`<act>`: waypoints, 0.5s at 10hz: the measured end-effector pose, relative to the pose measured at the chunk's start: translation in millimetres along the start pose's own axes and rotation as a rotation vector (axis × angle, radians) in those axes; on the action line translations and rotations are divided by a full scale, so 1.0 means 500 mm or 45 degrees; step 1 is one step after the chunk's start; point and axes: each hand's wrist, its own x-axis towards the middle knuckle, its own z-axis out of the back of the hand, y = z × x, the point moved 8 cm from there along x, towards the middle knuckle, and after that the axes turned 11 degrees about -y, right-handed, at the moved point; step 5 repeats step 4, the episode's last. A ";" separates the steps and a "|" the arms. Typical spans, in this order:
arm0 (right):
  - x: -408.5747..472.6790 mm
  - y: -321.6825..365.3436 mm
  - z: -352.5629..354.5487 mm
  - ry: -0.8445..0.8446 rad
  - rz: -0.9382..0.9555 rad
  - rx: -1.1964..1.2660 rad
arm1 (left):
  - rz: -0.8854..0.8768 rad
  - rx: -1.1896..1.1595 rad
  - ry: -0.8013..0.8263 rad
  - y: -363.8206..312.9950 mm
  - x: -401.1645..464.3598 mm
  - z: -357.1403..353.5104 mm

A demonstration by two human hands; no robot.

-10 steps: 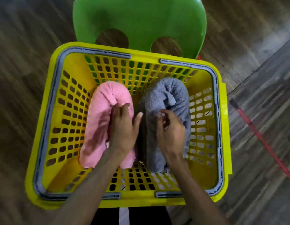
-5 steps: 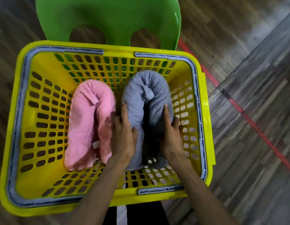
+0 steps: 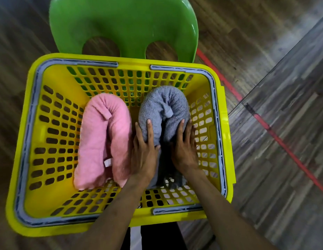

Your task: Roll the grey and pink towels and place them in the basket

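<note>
the grey towel (image 3: pixel 164 105), rolled and bent into an arch, lies in the right half of the yellow basket (image 3: pixel 54 98), just beside the rolled pink towel (image 3: pixel 103 141). the left hand (image 3: pixel 144 154) and right hand (image 3: pixel 186 150) press flat on its two sides, each grip spread with straight fingers. a green chair (image 3: pixel 124 24) stands behind the basket.

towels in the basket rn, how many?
2. Pink towel lies left in the yellow basket; grey towel right, between both hands. None seems hidden.

Both hands — now flanking grey towel (image 3: pixel 164 109)
</note>
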 end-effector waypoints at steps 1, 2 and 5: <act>-0.007 0.006 0.005 -0.013 0.025 0.000 | -0.003 -0.009 0.012 -0.003 -0.006 0.004; -0.022 0.010 0.033 -0.046 0.039 0.089 | -0.005 -0.055 0.060 -0.001 -0.004 0.022; -0.139 0.032 0.095 -0.172 0.027 0.283 | -0.118 -0.045 -0.005 0.015 -0.085 0.129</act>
